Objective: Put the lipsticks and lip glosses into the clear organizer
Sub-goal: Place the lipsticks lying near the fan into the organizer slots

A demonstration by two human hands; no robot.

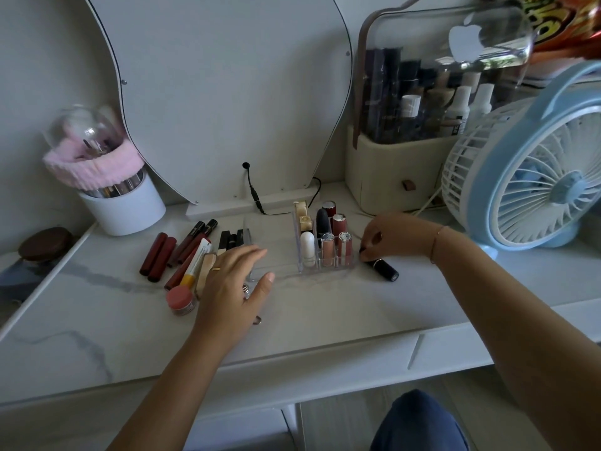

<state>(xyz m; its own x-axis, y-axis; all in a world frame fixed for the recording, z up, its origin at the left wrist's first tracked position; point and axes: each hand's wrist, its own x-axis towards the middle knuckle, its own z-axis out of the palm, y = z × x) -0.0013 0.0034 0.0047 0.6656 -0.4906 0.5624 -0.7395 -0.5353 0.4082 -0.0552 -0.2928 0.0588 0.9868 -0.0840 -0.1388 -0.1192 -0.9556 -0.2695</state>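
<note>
Several lipsticks and glosses stood upright in the clear organizer (pixel 325 271) on the counter (pixel 325 317), as seen from the head camera. More loose tubes (pixel 182 252) lay in a row to its left.

The main risk was on the right. The right hand (pixel 393 237) pinched only one end of a black lipstick (pixel 385 269), which lay on its side on the counter just beside the organizer's right wall. So narrow a grip on a round, smooth tube could let it slip and roll toward the counter's front edge. Lowered carelessly, it might also knock the pink glosses (pixel 327 247) crowded into the front slots, or shove the light organizer sideways.

The left hand (pixel 234 281) was released, fingers straight and spread over the organizer's low left section. Whether it touched the plastic could not be told. The loose tubes lay just beside that hand, and a pink jar (pixel 181 299) sat near its wrist.
</note>
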